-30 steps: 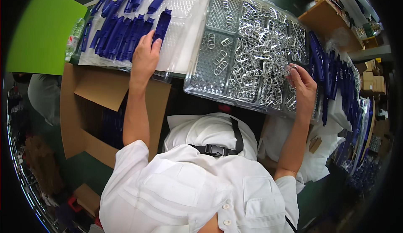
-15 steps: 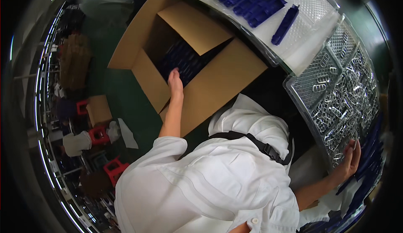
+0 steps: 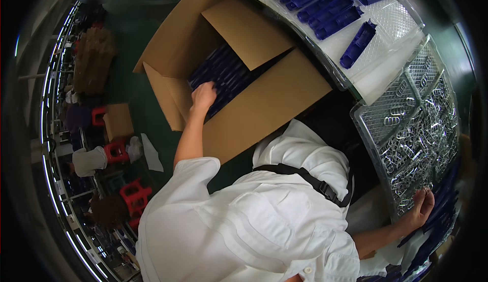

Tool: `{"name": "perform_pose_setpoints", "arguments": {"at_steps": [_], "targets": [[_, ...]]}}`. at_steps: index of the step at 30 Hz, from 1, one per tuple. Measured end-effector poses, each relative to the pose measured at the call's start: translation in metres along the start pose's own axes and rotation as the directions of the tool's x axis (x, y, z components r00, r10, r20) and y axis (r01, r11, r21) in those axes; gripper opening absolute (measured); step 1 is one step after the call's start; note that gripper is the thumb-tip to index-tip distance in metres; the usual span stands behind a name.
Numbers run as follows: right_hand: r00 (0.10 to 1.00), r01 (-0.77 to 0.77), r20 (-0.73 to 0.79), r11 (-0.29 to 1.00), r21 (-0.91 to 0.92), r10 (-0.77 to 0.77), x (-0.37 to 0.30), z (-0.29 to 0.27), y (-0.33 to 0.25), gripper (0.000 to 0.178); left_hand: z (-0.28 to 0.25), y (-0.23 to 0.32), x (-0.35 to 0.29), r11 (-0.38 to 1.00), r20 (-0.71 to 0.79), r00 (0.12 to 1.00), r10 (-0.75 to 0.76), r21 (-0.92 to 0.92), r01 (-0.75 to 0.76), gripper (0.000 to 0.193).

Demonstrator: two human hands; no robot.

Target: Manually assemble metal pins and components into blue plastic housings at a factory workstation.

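My left hand [image 3: 203,96] is closed, knuckles up, inside the open cardboard box [image 3: 277,106] at its near-left side. Rows of dark blue plastic parts [image 3: 229,71] lie in the box beside its fingers; whatever the hand grips is hidden. At the far right, my right hand [image 3: 423,207] has thumb and fingers pinched together. A thin glint shows at its fingertips, too small to name. It hovers at the near edge of a clear plastic tray [image 3: 367,129] heaped with bent metal wire clips [image 3: 422,142].
Several blue trough-shaped parts [image 3: 357,44] lie on a white-lined tray [image 3: 373,84] beyond the box. More blue parts [image 3: 442,208] are piled past my right hand. Red stools [image 3: 136,198], a small carton [image 3: 119,122] and people sit off to the left.
My left hand has gone from stretched fingers to a closed shape and shifted slightly left. My right hand has drawn a little nearer, away from the clips. The view has shifted slightly.
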State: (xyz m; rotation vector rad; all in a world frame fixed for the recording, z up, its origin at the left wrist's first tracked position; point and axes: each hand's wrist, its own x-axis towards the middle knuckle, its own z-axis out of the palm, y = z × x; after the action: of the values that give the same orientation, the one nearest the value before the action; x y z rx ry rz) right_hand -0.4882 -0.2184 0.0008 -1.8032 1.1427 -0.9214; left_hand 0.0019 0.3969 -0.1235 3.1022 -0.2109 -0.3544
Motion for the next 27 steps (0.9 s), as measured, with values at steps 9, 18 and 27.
{"name": "perform_pose_setpoints", "arguments": {"at_steps": [9, 18, 27], "targets": [[0.988, -0.122, -0.118, 0.980, -0.159, 0.104, -0.048, 0.007, -0.041, 0.027, 0.162, 0.036, 0.126, 0.969, 0.349, 0.921, 0.172, 0.109, -0.222, 0.030], [0.971, -0.181, -0.174, 0.981, -0.066, 0.167, -0.060, 0.020, -0.051, 0.025, 0.140, 0.034, 0.131, 0.915, 0.071, 0.981, 0.180, -0.379, -0.140, 0.061], [0.967, -0.174, -0.177, 0.982, 0.079, 0.186, -0.046, 0.013, -0.034, 0.031, 0.101, -0.004, 0.112, 0.659, 0.089, 0.984, -0.157, -0.733, 0.171, 0.049]]}}
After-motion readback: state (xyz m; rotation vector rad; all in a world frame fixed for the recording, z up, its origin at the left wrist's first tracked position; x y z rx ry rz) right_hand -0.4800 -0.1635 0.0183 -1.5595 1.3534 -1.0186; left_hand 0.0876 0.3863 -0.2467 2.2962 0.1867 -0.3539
